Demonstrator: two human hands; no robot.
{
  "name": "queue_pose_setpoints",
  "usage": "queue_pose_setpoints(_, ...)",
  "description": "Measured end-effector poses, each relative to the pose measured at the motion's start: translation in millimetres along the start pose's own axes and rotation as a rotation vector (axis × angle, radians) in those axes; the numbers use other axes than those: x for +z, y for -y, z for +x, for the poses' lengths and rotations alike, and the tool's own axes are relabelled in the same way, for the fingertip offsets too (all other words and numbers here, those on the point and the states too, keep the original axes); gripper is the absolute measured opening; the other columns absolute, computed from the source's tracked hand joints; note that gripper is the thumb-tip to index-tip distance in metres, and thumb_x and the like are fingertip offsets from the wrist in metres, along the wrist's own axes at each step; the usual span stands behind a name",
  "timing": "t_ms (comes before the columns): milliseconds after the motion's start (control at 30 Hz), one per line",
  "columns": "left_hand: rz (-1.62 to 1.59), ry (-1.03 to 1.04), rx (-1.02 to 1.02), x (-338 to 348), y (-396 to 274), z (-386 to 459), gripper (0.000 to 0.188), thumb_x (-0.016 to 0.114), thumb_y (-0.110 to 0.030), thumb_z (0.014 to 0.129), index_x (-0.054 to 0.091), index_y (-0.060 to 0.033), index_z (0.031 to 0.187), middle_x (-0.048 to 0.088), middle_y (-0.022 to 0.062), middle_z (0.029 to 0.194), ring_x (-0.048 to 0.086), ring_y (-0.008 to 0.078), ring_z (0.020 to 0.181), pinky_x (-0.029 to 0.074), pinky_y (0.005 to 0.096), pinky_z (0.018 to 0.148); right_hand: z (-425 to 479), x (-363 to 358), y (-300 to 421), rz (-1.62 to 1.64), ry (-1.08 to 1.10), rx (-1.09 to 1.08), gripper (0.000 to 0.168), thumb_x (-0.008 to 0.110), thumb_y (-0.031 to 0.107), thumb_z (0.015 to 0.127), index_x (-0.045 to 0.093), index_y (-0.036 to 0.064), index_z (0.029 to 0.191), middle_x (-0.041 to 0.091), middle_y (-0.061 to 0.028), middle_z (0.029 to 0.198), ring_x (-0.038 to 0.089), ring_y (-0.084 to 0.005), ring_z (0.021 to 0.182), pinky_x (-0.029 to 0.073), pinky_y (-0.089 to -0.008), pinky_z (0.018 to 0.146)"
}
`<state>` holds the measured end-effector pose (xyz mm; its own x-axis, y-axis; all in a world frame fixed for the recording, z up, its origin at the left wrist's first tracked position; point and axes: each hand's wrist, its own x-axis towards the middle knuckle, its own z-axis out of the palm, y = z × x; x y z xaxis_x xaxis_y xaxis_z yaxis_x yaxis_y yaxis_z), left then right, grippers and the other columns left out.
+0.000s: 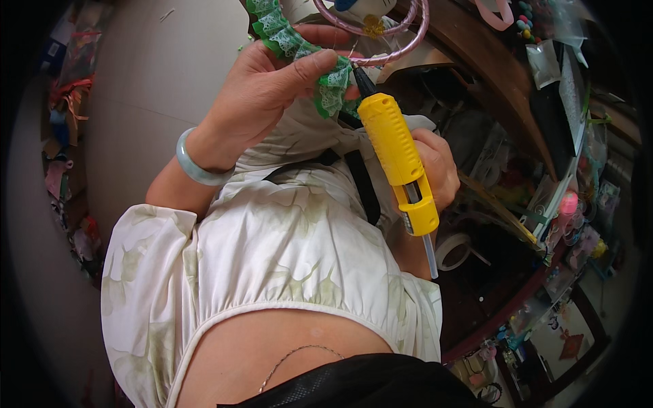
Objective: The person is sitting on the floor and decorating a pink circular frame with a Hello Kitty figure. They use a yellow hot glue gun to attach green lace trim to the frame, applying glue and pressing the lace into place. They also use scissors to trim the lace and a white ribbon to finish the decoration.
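Observation:
My left hand (270, 89), at the top centre, pinches a ruffled green ribbon with white lace (334, 84) between thumb and fingers. The ribbon runs up past the hand to the top edge. Against its near end and a hoop wrapped in shiny pink ribbon (403, 52) rests the black nozzle of a yellow hot glue gun (393, 137). My right hand (438, 166) is closed around the glue gun's handle, which is mostly hidden behind the body. A clear glue stick (429, 255) sticks out of its rear end. A gold ornament (373, 25) sits on the pink hoop.
On the right, a dark wooden table (490, 66) bears craft supplies and plastic bags. A roll of white tape (453, 252) lies near my right forearm. Assorted packets and ribbons (71, 102) line the far left, beyond the pale floor (137, 76).

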<state>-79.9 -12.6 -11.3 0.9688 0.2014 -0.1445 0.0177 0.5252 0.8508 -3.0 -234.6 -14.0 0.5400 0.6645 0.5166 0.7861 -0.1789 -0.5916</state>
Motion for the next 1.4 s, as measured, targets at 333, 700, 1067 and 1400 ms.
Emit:
queue_pose_setpoints(333, -0.012, -0.001, -0.011, 4.3, -4.6, -1.6, 0.035, 0.051, -0.013, 0.09, 0.046, 0.0014, 0.122, 0.062, 0.0114, 0.102, 0.064, 0.0194, 0.083, 0.052, 0.0293, 0.074, -4.3, -4.0, -0.2, -0.042, -0.057, 0.016, 0.019, 0.068, 0.017, 0.077, 0.059, 0.003, 0.086, 0.063, -0.0121, 0.084, 0.065, -0.0219, 0.074, 0.053, -0.0277, 0.065)
queue_pose_setpoints(700, -0.053, -0.001, -0.017, 4.7, -6.0, -4.8, 0.036, 0.051, -0.012, 0.09, 0.045, 0.003, 0.122, 0.061, 0.0114, 0.101, 0.064, 0.0201, 0.083, 0.053, 0.03, 0.074, -7.3, -8.3, -2.8, -0.057, -0.081, 0.01, 0.019, 0.068, 0.013, 0.076, 0.058, 0.003, 0.089, 0.064, -0.0124, 0.085, 0.065, -0.0219, 0.074, 0.052, -0.027, 0.065)
queue_pose_setpoints(1067, -0.095, -0.003, -0.038, 5.9, -9.7, -7.3, 0.037, 0.049, -0.012, 0.091, 0.042, 0.0034, 0.124, 0.06, 0.0144, 0.105, 0.064, 0.0205, 0.084, 0.052, 0.0305, 0.075, -3.4, -11.6, -2.8, -0.067, -0.111, -0.001, 0.017, 0.066, 0.009, 0.076, 0.058, 0.002, 0.088, 0.064, -0.0139, 0.085, 0.065, -0.0236, 0.072, 0.052, -0.028, 0.064)
queue_pose_setpoints(1400, -0.044, -0.007, -0.055, 4.2, -13.0, -8.3, 0.036, 0.049, -0.011, 0.091, 0.043, 0.0046, 0.123, 0.061, 0.0133, 0.101, 0.065, 0.0207, 0.083, 0.053, 0.0311, 0.075, -2.4, -13.1, -10.5, -0.078, -0.116, -0.008, 0.016, 0.064, 0.005, 0.076, 0.057, 0.0, 0.089, 0.064, -0.0147, 0.086, 0.064, -0.0245, 0.075, 0.051, -0.0285, 0.066)
